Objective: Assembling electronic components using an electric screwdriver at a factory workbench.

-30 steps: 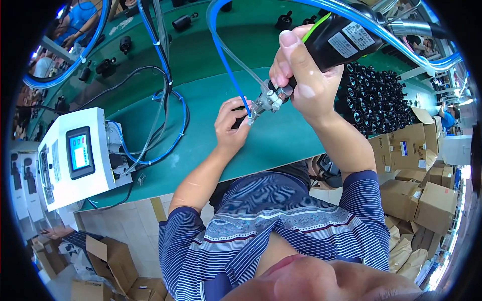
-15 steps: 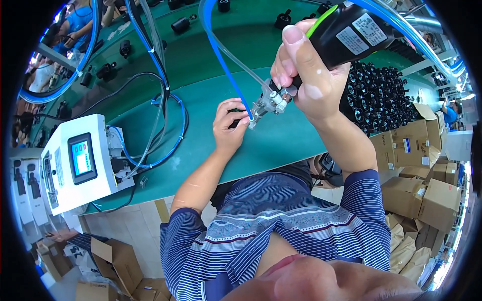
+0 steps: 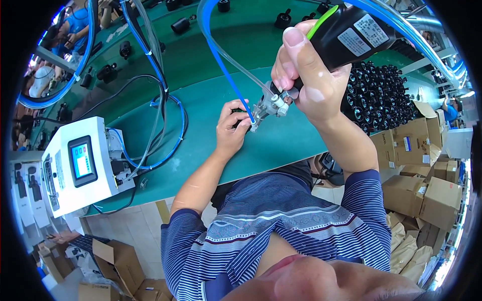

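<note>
Right hand point(image 3: 319, 83): closed firmly around the black tool point(image 3: 329, 50) with green trim; the tool slants down leftward above the bench point(image 3: 201, 103)
Left hand point(image 3: 232, 131): thumb and fingers curled nearly together on a dark piece point(image 3: 238, 123), mostly hidden, just beside the tip fitting point(image 3: 269, 106) of clear and metal parts
Slip risk: the tip could skid off the dark piece if the tool leans or the pinch loosens
Finger risk: the left fingertips sit so near the tip that a skid could nip them
Hose risk: the blue hose point(image 3: 224, 59) and clear tube point(image 3: 243, 68), 2 lines in all, could drag the tip sideways if either snags
Bench surface: green; white control box point(image 3: 104, 181) with a lit screen at left; massed black parts point(image 3: 371, 98) at right
Room: cardboard boxes point(image 3: 442, 205) stacked at right; 1 person in blue point(image 3: 78, 22) at upper left
</note>
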`<state>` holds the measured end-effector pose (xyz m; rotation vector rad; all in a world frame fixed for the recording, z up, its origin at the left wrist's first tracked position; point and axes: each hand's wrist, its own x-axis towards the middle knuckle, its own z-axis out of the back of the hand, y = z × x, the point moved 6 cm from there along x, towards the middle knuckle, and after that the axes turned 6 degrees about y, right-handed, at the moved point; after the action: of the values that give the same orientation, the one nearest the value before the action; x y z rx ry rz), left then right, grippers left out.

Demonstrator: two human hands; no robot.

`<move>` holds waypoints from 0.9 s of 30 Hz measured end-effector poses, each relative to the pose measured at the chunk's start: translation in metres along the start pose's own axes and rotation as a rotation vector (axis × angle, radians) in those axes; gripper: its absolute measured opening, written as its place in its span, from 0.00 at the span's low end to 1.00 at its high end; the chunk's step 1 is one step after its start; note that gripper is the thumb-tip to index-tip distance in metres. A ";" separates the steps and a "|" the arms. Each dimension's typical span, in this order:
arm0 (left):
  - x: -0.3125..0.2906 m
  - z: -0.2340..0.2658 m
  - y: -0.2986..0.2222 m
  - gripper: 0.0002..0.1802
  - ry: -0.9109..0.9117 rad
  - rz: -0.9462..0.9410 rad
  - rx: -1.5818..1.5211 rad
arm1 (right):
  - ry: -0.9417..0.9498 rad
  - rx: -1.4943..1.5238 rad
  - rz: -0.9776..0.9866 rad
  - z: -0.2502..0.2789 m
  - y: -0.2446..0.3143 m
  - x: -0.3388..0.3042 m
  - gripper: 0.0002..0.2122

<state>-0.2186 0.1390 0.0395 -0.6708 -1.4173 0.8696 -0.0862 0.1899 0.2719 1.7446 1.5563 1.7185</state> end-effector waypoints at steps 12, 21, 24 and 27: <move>-0.011 -0.010 0.010 0.25 0.129 0.033 -0.114 | 0.038 -0.072 -0.022 -0.004 -0.005 -0.003 0.02; -0.011 -0.018 0.033 0.34 0.300 0.154 -0.202 | 0.068 -0.162 -0.011 0.012 -0.025 -0.011 0.02; -0.011 -0.020 0.037 0.34 0.275 0.137 -0.220 | 0.089 -0.180 -0.011 0.015 -0.028 -0.011 0.03; -0.011 -0.021 0.039 0.33 0.260 0.133 -0.241 | 0.092 -0.185 -0.007 0.017 -0.030 -0.012 0.02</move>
<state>-0.2011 0.1530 -0.0002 -1.0332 -1.2623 0.6903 -0.0839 0.2011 0.2369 1.5891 1.3857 1.8974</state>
